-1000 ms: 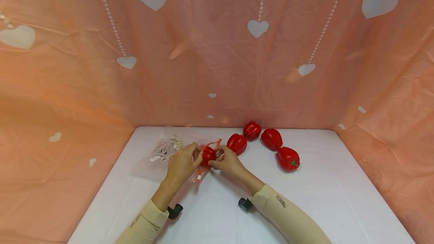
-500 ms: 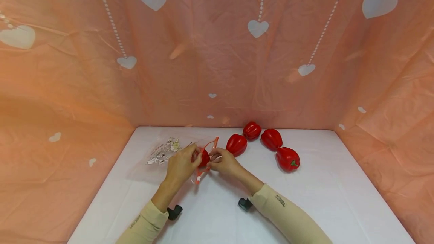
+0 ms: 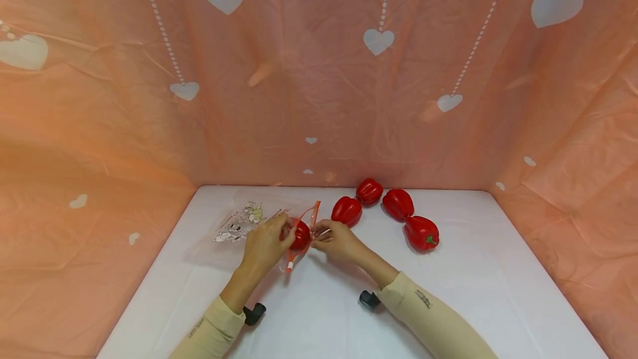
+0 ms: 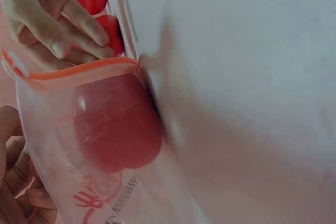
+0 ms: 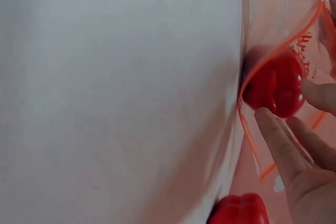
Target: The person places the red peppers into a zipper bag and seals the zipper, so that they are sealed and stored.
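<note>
A clear zip bag (image 3: 224, 231) with an orange zip edge and printed cartoon figures lies on the white table, its mouth turned to the right. Just inside that mouth sits a red bell pepper (image 3: 301, 235), seen through the plastic in the left wrist view. My left hand (image 3: 266, 241) grips the bag near its opening, with fingers curled at the film. Beside the opening is my right hand (image 3: 339, 240), holding nothing. In the right wrist view its thumb and fingers (image 5: 283, 142) are extended, with tips close to the pepper's end.
Several more red bell peppers lie on the table (image 3: 478, 270) behind and right of my right hand, one (image 3: 346, 212) close to it and another (image 3: 422, 234) farther right. An orange curtain (image 3: 319, 82) with white hearts surrounds the table's back and sides.
My right hand has let go of the pepper and drawn back slightly to the right. The pepper has moved left into the bag's mouth. My left hand stays at the bag.
</note>
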### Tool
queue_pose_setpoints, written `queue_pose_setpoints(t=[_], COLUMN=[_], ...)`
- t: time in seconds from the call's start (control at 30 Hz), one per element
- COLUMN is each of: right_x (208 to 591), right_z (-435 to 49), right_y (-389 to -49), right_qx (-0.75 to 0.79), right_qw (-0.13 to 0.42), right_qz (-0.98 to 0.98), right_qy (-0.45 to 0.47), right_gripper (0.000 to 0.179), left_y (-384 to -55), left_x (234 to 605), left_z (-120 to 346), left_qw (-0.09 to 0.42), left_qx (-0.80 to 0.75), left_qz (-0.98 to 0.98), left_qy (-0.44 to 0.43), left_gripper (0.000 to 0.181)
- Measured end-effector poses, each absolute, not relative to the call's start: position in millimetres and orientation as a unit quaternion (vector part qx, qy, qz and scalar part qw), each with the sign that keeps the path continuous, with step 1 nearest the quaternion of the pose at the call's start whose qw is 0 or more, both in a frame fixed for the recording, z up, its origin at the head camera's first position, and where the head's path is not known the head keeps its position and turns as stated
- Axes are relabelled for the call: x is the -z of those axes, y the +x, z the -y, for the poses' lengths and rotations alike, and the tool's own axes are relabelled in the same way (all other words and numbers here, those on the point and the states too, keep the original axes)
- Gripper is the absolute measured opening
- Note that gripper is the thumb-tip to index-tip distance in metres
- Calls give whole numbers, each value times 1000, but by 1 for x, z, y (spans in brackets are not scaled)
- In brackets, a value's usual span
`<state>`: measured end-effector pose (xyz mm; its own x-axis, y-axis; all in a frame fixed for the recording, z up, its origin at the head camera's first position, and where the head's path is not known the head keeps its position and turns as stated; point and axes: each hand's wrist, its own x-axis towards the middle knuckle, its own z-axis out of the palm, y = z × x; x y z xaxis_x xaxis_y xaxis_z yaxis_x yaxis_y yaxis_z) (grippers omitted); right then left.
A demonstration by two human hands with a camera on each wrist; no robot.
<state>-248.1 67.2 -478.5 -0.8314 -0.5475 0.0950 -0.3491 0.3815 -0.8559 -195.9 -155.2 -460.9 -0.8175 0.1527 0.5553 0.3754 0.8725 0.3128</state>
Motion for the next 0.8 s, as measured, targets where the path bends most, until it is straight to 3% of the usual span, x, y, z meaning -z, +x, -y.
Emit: queue_pose_setpoints(t=[0.47, 0.8], right_x=[458, 453], right_z=[-103, -124], right_y=[-254, -272], right_qx=[463, 403], right_qw=[35, -22], right_qz=[-821, -858], right_qy=[-333, -319], right_gripper=[38, 44], left_y=[-194, -196], left_x=[464, 467], left_z=[158, 159], left_qw=[252, 237], left_qx=[206, 209], left_qz=[933, 936], left_qy=[-154, -155], left_gripper=[12, 11])
